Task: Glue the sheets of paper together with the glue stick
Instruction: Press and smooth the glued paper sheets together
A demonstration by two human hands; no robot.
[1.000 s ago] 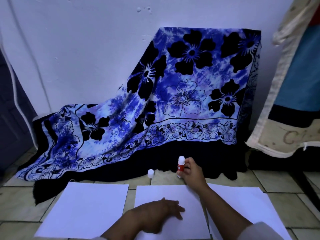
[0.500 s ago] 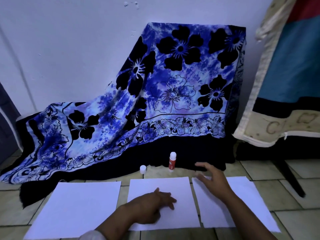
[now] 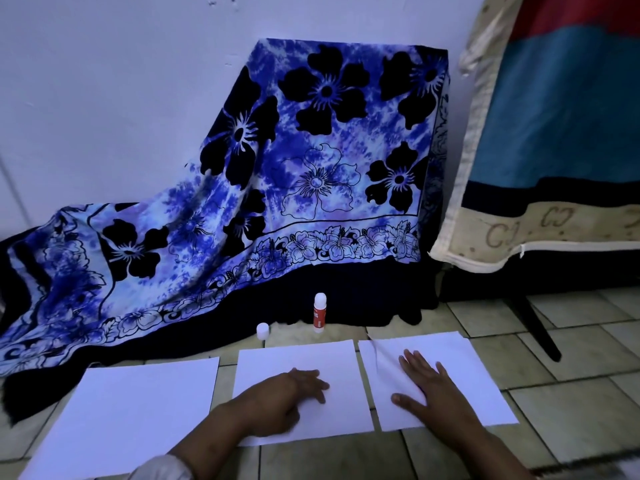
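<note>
— Can any writing be read?
— Only on the cream cloth border (image 3: 519, 237) at the right: faint brown paired marks, like letter C's, repeat along it.
— And the glue stick (image 3: 319, 312)?
— There is white print on its red part, too small to read.

Blue floral cloth (image 3: 311, 174) draped against white wall (image 3: 121, 98), its dark hem lying on tiled floor (image 3: 571, 410). Cream-edged red-and-blue mattress (image 3: 554, 133) just right of it; dark slanted leg (image 3: 538, 327) below.

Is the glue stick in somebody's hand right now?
No, the glue stick stands upright on the floor, with nothing touching it.
</note>
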